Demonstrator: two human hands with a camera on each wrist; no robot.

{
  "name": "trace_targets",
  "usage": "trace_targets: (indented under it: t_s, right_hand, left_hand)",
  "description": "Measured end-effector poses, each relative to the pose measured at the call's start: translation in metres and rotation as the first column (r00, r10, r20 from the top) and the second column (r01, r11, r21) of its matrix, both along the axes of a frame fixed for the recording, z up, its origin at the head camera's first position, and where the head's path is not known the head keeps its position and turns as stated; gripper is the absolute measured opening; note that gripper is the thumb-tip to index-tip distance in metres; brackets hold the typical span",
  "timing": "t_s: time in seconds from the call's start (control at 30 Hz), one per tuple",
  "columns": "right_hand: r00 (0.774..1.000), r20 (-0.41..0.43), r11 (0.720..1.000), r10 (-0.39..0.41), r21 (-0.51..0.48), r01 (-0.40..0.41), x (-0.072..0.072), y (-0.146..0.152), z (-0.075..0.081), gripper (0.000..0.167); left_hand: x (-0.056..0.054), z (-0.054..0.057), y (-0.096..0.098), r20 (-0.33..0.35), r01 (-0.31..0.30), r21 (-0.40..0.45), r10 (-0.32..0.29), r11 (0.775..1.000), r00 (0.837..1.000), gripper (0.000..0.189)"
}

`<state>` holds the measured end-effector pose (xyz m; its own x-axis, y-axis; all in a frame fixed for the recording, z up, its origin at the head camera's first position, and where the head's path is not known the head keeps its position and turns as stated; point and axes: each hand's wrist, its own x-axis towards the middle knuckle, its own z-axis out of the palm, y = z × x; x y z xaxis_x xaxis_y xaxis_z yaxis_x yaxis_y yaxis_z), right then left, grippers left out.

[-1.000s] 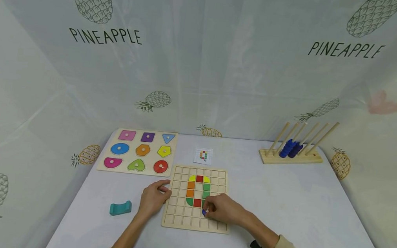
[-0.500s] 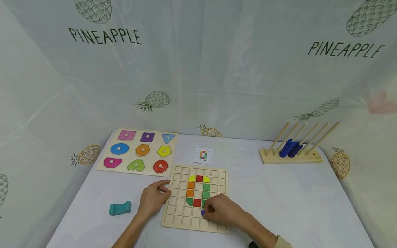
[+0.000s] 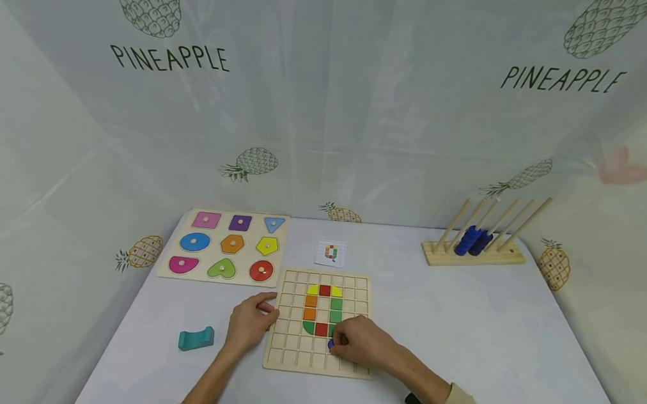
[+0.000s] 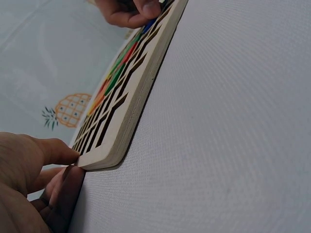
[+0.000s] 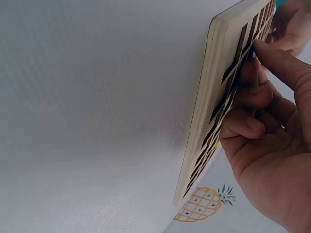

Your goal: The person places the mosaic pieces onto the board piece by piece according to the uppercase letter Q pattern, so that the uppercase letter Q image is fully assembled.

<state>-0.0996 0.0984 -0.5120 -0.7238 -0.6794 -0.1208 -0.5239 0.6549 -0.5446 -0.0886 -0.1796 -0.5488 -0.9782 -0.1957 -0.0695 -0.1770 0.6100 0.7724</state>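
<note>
A wooden grid board (image 3: 287,353) lies flat on the table with red, yellow, orange and green pieces set in its squares in a ring. My right hand (image 3: 366,342) is over the board's lower right and pinches a small blue piece (image 3: 331,344) between thumb and fingers, just below the ring. Most of that piece is hidden by the fingers. In the right wrist view the same hand (image 5: 272,131) is close against the grid. At the board's left edge, my left hand (image 3: 251,321) touches the rim with extended fingers (image 4: 60,151).
A small pattern card (image 3: 330,254) lies behind the board. A shape puzzle (image 3: 248,272) with knobbed pieces stands back left. A teal curved block (image 3: 196,339) lies left of my left hand. A peg stand (image 3: 445,257) with blue beads is at the back right.
My right hand has shifted very slightly left with the blue piece and then stayed almost still. The left hand keeps its place at the board's edge.
</note>
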Motion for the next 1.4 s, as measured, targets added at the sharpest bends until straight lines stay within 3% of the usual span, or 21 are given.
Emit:
trace_targets:
  t_s: [0.77,0.87,0.93,1.03,1.17,1.27,1.4]
  right_hand:
    - [1.000,0.004,1.000,0.001,-0.018,-0.001,-0.001,0.003,0.000,0.016]
    - [0.999,0.030,0.999,-0.022,-0.022,0.023,-0.001,0.007,0.000,0.015]
    - [0.995,0.056,0.996,-0.080,-0.026,0.081,-0.002,0.010,0.002,0.015]
    - [0.970,0.039,0.970,-0.239,-0.030,0.241,-0.005,0.015,0.001,0.014]
    - [0.889,-0.063,0.891,-0.453,-0.057,0.450,-0.012,0.022,-0.004,0.009]
    - [0.843,-0.100,0.849,-0.528,-0.059,0.525,-0.016,0.026,-0.006,0.010]
    - [0.831,-0.085,0.835,-0.549,-0.038,0.548,-0.019,0.030,-0.007,0.015]
  left_hand:
    - [0.000,0.001,0.002,0.003,-0.003,0.015,0.003,1.000,1.000,0.038]
    - [0.001,0.001,0.003,0.010,-0.001,0.024,0.001,1.000,1.000,0.039]
    - [0.002,0.001,0.004,0.010,-0.001,0.026,0.000,1.000,1.000,0.039]
    - [0.003,0.002,0.004,0.007,-0.004,0.021,0.004,1.000,1.000,0.039]
    - [0.003,0.002,0.004,0.004,-0.013,0.023,0.012,1.000,1.000,0.039]
    - [0.003,0.002,0.005,0.010,-0.016,0.029,0.016,0.999,1.000,0.039]
    - [0.004,0.002,0.007,0.014,-0.007,0.017,0.007,1.000,1.000,0.040]
